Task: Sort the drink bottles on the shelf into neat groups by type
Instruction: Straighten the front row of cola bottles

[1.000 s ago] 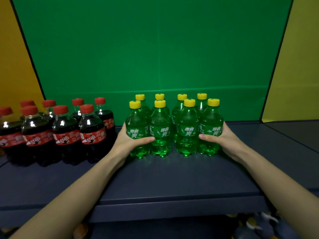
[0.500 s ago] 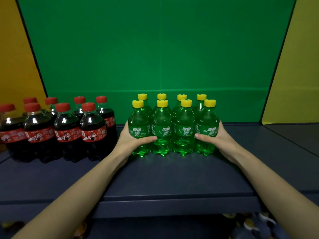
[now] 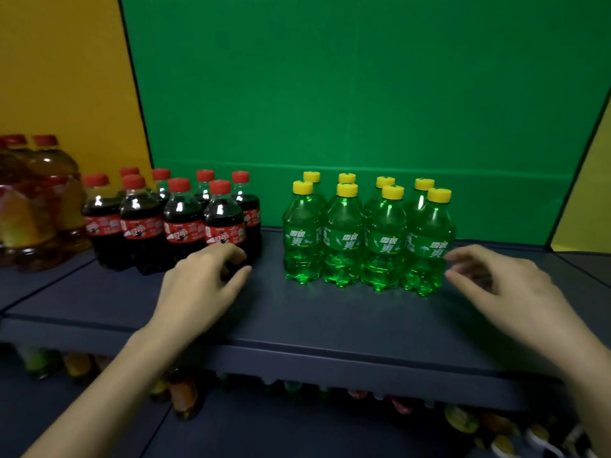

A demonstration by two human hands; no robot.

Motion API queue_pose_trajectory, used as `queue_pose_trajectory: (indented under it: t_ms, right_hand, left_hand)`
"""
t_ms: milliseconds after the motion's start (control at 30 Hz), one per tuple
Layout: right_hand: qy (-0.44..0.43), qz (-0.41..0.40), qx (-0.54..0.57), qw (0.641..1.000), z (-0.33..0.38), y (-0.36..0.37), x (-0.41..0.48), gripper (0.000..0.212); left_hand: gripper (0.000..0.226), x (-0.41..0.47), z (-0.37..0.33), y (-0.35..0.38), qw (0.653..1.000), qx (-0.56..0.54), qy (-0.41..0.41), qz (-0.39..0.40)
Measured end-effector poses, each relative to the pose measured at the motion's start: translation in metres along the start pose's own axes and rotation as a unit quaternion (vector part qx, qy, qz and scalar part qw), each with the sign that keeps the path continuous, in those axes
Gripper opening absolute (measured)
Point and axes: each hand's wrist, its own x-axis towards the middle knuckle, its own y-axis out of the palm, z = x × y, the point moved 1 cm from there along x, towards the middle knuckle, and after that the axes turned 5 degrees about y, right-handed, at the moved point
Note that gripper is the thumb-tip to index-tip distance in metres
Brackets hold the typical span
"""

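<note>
Risk: a careless sweep could topple the green bottles [image 3: 367, 239], grouped upright at centre frame on the shelf [image 3: 330, 325]. Right hand [image 3: 506, 285], fingers spread and empty, hovers just beside them; left hand [image 3: 198, 285], fingers loosely curled and empty, hovers in front of the cola bottles [image 3: 172, 223].

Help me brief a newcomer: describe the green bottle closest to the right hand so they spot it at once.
On the dark shelf, before the green back wall, green bottles with yellow caps stand in two rows. Take the front row's rightmost bottle: it alone stands right beside the right hand, with neighbours only on its left and behind.
</note>
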Motion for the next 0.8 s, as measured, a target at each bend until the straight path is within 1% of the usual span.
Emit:
queue_pose_trajectory:
  t_ms: [100,200,267,400,467,600,767,800]
  right_hand:
    - [-0.043,0.004,0.010,0.999,0.023,0.008,-0.009,0.022]
    - [-0.075,0.006,0.027,0.997,0.052,0.021,-0.014,0.026]
    - [-0.093,0.007,0.044,0.995,0.071,0.032,-0.014,0.025]
    - [-0.118,0.013,0.057,0.991,0.104,0.060,-0.011,0.022]
    - [-0.119,0.012,0.066,0.991,0.120,0.076,-0.010,0.022]
    - [-0.112,0.005,0.081,0.990,0.152,0.108,-0.007,0.022]
    - [-0.080,-0.012,0.099,0.992,0.188,0.141,0.000,0.026]
    - [-0.070,-0.012,0.105,0.992,0.194,0.146,0.001,0.027]
  left_hand:
    - [0.015,-0.019,0.018,-0.022,0.997,0.067,0.011,-0.034]
    - [0.023,-0.035,0.046,-0.041,0.993,0.111,-0.004,-0.031]
    - [0.025,-0.045,0.067,-0.052,0.991,0.133,-0.014,-0.034]
    - [0.012,-0.062,0.113,-0.071,0.985,0.160,-0.041,-0.049]
    - [0.012,-0.065,0.138,-0.077,0.984,0.163,-0.048,-0.044]
    - [0.028,-0.056,0.185,-0.089,0.987,0.158,-0.028,-0.022]
    - [0.045,-0.028,0.238,-0.097,0.990,0.135,0.033,0.002]
    - [0.045,-0.024,0.247,-0.097,0.991,0.124,0.045,0.005]
